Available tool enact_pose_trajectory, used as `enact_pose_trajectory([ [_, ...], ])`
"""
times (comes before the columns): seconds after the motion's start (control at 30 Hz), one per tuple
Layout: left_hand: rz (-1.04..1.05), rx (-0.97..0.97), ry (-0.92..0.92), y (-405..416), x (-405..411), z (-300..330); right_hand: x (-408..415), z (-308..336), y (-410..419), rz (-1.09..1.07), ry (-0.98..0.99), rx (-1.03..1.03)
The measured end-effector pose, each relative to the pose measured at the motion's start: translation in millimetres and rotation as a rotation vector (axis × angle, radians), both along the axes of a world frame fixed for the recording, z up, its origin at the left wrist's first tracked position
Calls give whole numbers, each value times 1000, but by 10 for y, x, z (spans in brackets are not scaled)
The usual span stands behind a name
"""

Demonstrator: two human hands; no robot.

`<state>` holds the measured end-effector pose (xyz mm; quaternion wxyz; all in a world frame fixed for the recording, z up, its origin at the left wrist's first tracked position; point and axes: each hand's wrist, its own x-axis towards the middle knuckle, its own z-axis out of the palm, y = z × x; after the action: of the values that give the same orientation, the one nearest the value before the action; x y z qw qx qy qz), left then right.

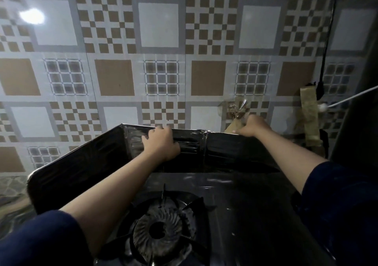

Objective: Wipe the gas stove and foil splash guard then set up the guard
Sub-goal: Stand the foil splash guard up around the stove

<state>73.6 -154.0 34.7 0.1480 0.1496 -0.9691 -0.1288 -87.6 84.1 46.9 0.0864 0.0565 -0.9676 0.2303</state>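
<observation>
Both hands hold the dim foil splash guard (pixel 102 163) upright behind the gas stove (pixel 235 204), left hand (pixel 160 144) curled over its top edge, right hand (pixel 252 126) seemingly gripping the far corner, fingers hidden.

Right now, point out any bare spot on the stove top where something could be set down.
Bare dark stove top lies right of the burner, between it and the right sleeve, and in a strip between the burner and the foil splash guard. The back edge is crowded: the left hand and right hand hold the guard's top.
</observation>
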Motion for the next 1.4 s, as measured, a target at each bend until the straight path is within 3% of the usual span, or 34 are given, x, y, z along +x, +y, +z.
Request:
enact_pose_trajectory([
  [0.3, -330, -256, -29, 836, -644, -221, -408, 37, 227, 206, 105, 137],
  [0.5, -357, -407, -107, 976, -879, -301, -544, 1, 276, 291, 241, 24],
  [0.73, -321, -378, -85, 1059, -1048, -314, -586, -17, 372, 418, 256, 69],
  [1.1, -302, -369, -82, 1048, -1128, -317, -618, 67, 370, 431, 109, 28],
  [1.4, -303, -375, -93, 1085, -1125, -439, -496, 103, 406, 437, 150, 17],
])
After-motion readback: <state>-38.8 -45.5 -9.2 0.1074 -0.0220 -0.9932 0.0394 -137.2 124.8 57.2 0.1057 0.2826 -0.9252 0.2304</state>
